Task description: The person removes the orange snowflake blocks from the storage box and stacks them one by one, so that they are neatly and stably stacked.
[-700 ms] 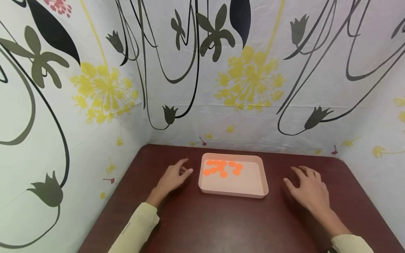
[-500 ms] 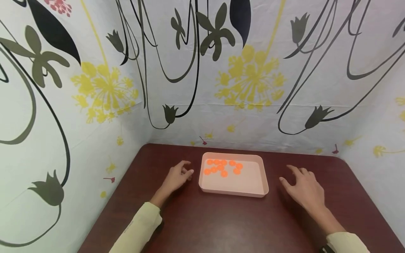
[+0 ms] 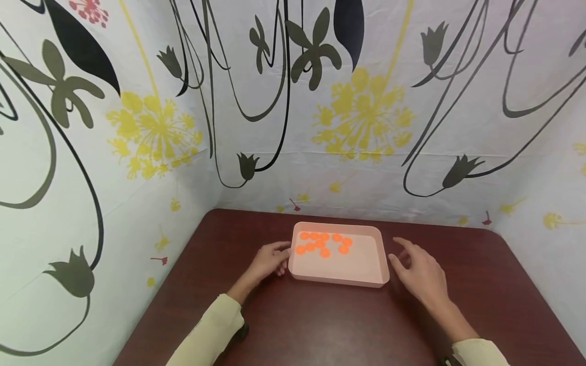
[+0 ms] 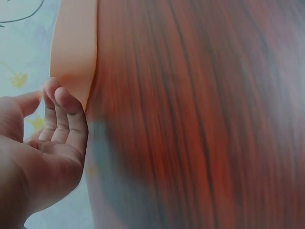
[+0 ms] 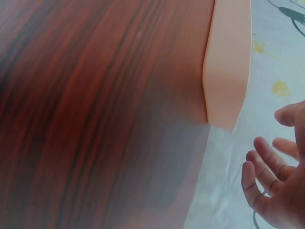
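Note:
A shallow pink tray (image 3: pixel 357 264) lies flat on the dark table in the head view. Several orange discs (image 3: pixel 325 252) sit inside it, mostly toward its left and back. My left hand (image 3: pixel 267 263) is at the tray's left side, thumb and fingertips at its rim; whether they press on it cannot be told. In the left wrist view its bent fingers (image 4: pixel 62 121) are right beside the tray wall (image 4: pixel 74 43). On the other side, my right hand (image 3: pixel 421 272) is a short way off the tray's right edge, its fingers (image 5: pixel 262 164) loosely bent and holding nothing.
The reddish-brown table (image 3: pixel 329 325) stretches toward me in front of the tray. White fabric (image 3: pixel 293 117) printed with flowers and vines encloses the table at the back and both sides.
Both hands have moved inward: the left has come rightward up to the tray's edge, the right has shifted leftward close to the opposite edge. Tray and discs stay in place on the table.

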Action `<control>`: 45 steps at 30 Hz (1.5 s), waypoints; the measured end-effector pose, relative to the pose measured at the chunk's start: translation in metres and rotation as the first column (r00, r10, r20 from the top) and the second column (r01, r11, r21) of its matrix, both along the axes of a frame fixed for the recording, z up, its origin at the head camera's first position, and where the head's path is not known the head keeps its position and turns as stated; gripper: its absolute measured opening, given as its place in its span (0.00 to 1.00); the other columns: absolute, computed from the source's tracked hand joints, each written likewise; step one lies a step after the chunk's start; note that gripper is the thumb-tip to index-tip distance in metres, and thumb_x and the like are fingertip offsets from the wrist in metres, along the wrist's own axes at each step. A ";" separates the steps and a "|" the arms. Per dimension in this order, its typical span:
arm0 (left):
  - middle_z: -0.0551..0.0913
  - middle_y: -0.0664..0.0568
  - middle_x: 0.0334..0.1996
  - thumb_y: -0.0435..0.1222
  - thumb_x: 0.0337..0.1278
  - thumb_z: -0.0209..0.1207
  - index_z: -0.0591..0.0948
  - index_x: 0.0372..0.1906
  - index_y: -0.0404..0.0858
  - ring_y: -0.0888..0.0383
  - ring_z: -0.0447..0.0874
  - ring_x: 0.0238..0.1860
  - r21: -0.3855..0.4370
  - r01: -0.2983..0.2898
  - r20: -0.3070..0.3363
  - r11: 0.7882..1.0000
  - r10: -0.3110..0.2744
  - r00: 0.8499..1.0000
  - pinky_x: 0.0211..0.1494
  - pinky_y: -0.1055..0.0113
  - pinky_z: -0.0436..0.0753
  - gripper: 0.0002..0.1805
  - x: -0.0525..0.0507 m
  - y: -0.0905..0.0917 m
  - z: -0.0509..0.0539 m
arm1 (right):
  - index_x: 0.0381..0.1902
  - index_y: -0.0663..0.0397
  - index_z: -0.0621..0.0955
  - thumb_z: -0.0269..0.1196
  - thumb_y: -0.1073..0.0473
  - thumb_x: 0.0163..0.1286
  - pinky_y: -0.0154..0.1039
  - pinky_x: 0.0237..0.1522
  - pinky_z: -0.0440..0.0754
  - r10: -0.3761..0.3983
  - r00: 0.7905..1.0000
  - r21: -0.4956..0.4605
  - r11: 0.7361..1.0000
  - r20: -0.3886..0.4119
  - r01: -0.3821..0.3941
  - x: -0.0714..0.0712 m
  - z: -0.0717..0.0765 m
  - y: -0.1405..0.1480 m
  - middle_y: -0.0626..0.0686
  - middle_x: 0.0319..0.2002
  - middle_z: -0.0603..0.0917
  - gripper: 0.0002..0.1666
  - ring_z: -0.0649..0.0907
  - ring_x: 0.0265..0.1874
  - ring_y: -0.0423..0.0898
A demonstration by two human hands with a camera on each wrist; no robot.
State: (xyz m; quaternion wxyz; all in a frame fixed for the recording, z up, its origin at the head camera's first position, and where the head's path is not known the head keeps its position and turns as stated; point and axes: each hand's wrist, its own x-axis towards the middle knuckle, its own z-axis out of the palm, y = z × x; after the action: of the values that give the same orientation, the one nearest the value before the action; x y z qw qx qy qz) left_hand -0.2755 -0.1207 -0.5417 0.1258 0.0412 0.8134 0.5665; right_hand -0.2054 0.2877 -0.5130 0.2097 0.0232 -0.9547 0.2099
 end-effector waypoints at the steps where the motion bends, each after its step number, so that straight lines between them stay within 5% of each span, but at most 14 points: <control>1: 0.81 0.52 0.21 0.43 0.77 0.60 0.79 0.70 0.38 0.59 0.80 0.19 0.030 -0.007 0.023 1.000 0.006 1.000 0.24 0.68 0.85 0.24 0.001 0.002 0.000 | 0.69 0.44 0.79 0.70 0.49 0.71 0.39 0.24 0.73 0.004 1.000 -0.003 1.000 -0.009 -0.004 -0.001 0.000 -0.003 0.50 0.34 0.87 0.30 0.83 0.32 0.46; 8: 0.80 0.52 0.22 0.42 0.75 0.61 0.79 0.68 0.35 0.60 0.79 0.20 0.101 -0.093 0.127 0.991 0.080 0.989 0.24 0.70 0.85 0.24 0.007 0.009 0.003 | 0.67 0.47 0.81 0.71 0.52 0.70 0.39 0.27 0.74 0.047 0.998 -0.043 0.998 -0.040 -0.048 -0.008 0.006 -0.022 0.50 0.35 0.88 0.28 0.84 0.32 0.46; 22: 0.78 0.54 0.19 0.41 0.75 0.62 0.81 0.69 0.36 0.61 0.77 0.19 0.102 -0.062 0.154 0.993 0.046 0.987 0.24 0.70 0.85 0.24 0.008 0.010 -0.004 | 0.66 0.46 0.81 0.70 0.53 0.72 0.36 0.28 0.74 0.150 0.989 -0.116 0.982 -0.007 -0.149 -0.032 0.000 -0.054 0.45 0.32 0.87 0.26 0.83 0.31 0.43; 30: 0.77 0.55 0.18 0.40 0.74 0.62 0.82 0.68 0.36 0.63 0.78 0.18 0.126 -0.115 0.150 0.985 0.095 0.984 0.24 0.72 0.85 0.23 0.009 0.011 -0.007 | 0.55 0.54 0.87 0.73 0.62 0.68 0.34 0.31 0.79 0.226 0.974 -0.200 0.954 -0.010 -0.224 -0.050 -0.008 -0.069 0.48 0.28 0.88 0.18 0.84 0.29 0.43; 38: 0.78 0.56 0.18 0.40 0.74 0.62 0.82 0.67 0.35 0.63 0.79 0.18 0.147 -0.128 0.143 0.981 0.107 0.984 0.25 0.71 0.86 0.22 0.011 0.011 -0.007 | 0.62 0.52 0.85 0.70 0.57 0.74 0.34 0.37 0.83 0.280 0.942 -0.451 0.876 0.183 -0.173 -0.062 -0.011 -0.079 0.57 0.41 0.91 0.21 0.89 0.40 0.48; 45: 0.78 0.54 0.18 0.38 0.75 0.61 0.82 0.68 0.35 0.62 0.79 0.18 0.141 -0.118 0.158 0.983 0.096 0.983 0.25 0.71 0.86 0.22 0.010 0.011 -0.005 | 0.64 0.59 0.83 0.67 0.70 0.71 0.35 0.38 0.84 0.286 0.941 -0.451 0.874 0.181 -0.179 -0.072 -0.020 -0.080 0.66 0.53 0.85 0.24 0.87 0.47 0.59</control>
State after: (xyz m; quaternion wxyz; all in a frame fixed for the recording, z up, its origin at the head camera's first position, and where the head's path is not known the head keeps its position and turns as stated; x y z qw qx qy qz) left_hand -0.2653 -0.1092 -0.5463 0.1527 -0.0363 0.7578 0.6333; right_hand -0.2775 0.2079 -0.5333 0.0645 0.0661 -0.8935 0.4395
